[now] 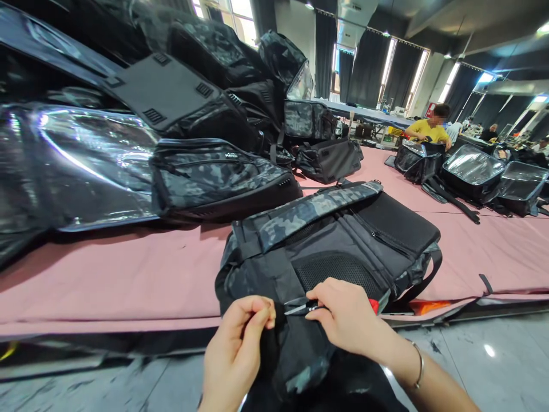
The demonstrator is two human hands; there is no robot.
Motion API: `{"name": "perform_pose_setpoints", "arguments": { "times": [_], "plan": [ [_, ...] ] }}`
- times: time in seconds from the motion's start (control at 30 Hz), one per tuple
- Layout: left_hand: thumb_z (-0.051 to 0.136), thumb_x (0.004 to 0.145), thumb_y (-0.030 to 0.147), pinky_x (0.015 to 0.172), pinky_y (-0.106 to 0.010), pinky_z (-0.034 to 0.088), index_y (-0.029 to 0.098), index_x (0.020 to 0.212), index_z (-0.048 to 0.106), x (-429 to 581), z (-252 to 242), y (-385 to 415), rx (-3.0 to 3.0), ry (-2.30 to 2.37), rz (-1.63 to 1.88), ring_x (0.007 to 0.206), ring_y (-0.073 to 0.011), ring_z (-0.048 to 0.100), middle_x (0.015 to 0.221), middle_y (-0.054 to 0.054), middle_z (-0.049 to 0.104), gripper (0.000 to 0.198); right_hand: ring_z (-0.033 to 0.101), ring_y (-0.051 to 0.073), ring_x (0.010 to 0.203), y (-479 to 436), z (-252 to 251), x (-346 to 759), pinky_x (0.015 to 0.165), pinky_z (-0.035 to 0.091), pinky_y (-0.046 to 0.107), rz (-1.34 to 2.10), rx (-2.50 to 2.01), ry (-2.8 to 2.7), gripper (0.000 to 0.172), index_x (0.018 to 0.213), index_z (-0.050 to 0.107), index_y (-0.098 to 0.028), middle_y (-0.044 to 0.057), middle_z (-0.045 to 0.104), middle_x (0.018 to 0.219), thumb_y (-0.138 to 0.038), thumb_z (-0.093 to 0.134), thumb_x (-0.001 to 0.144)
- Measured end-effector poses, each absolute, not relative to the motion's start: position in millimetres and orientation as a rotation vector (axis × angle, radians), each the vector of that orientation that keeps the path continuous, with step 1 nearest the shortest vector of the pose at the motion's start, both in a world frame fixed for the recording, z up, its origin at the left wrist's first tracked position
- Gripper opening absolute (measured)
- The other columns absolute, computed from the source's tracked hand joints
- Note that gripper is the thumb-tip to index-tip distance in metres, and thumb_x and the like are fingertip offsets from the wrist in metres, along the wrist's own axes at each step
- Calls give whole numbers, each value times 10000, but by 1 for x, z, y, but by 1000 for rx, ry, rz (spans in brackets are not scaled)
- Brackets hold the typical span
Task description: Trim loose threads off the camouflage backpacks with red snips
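Note:
A black and grey camouflage backpack (334,240) lies on its front at the near edge of a pink table (128,274), its bottom end hanging toward me. My right hand (347,315) is closed on small thread snips (300,306), blades pointing left over the bag's fabric. My left hand (235,349) pinches something very fine, perhaps a thread, just left of the blades. A bracelet sits on my right wrist.
A tall pile of similar camouflage backpacks (214,177) and clear plastic panels (81,166) fills the left and back of the table. At the far right a person in a yellow shirt (429,130) sits by more bags (472,171). Grey marble floor lies below.

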State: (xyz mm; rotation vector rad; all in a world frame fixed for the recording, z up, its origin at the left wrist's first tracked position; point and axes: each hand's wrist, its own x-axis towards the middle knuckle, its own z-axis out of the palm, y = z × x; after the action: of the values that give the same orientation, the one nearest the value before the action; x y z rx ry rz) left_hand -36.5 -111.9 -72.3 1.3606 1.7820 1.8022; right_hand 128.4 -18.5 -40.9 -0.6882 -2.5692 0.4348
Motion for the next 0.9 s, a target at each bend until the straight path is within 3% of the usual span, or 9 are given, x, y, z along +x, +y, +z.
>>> {"name": "perform_pose_setpoints", "arguments": {
  "times": [0.23,0.33,0.47,0.53,0.57,0.63,0.7,0.77,0.9],
  "plan": [
    [545,883,435,634,-268,428,227,750,524,-32,-73,-114,1254,1786,1813,624,-142,514,647,19,543,248,637,169,773,-14,-46,121,654,408,265,404,-690,-2635,42,895,615,-222,-20,672,821,-226,653,875],
    [601,851,473,562,-259,402,224,758,510,-38,-68,-117,1050,1612,1923,579,-131,475,601,34,495,281,637,156,771,-12,-56,122,671,407,256,462,-688,-2553,39,870,612,-221,-27,679,816,-213,651,874],
    [382,947,470,443,-254,362,234,716,457,-66,-49,-111,1146,1491,1886,421,-122,369,451,65,360,339,632,149,771,-14,-68,124,686,412,247,523,-657,-2457,65,890,606,-226,-27,677,827,-209,660,858],
    [323,946,508,563,-306,477,225,720,518,-79,-37,-95,1376,1635,1839,554,-159,537,571,-2,546,412,632,159,780,-18,-72,124,679,411,255,517,-622,-2477,93,911,599,-229,-23,674,839,-215,666,847],
    [411,907,537,737,-357,517,214,785,586,-83,-31,-83,1441,1693,1815,772,-197,622,793,-59,661,387,632,166,784,-20,-74,124,674,409,262,510,-612,-2493,108,920,595,-232,-21,671,846,-216,667,843],
    [673,737,516,1055,-453,387,205,960,663,-85,-23,-53,1559,1754,1697,1163,-281,555,1200,-111,644,382,630,178,786,-26,-78,124,662,405,274,499,-615,-2510,136,937,586,-239,-18,665,858,-208,668,833],
    [794,585,430,1169,-486,223,199,1061,660,-81,-19,-21,1607,1791,1590,1351,-332,399,1401,-129,527,546,626,186,772,-32,-84,123,646,399,284,497,-633,-2503,176,950,577,-247,-18,659,865,-197,676,815],
    [824,527,351,1178,-519,185,194,1066,658,-79,-20,8,1529,1818,1575,1380,-363,363,1431,-144,502,586,623,190,757,-37,-92,124,637,395,290,502,-640,-2482,224,963,568,-256,-18,656,872,-181,685,789],
    [811,581,318,1140,-535,280,202,968,673,-100,-22,29,1170,1780,1796,1234,-348,537,1204,-118,666,427,624,190,751,-37,-106,124,658,411,297,498,-620,-2414,302,992,551,-257,-14,651,872,-123,661,745]
  ]
}}
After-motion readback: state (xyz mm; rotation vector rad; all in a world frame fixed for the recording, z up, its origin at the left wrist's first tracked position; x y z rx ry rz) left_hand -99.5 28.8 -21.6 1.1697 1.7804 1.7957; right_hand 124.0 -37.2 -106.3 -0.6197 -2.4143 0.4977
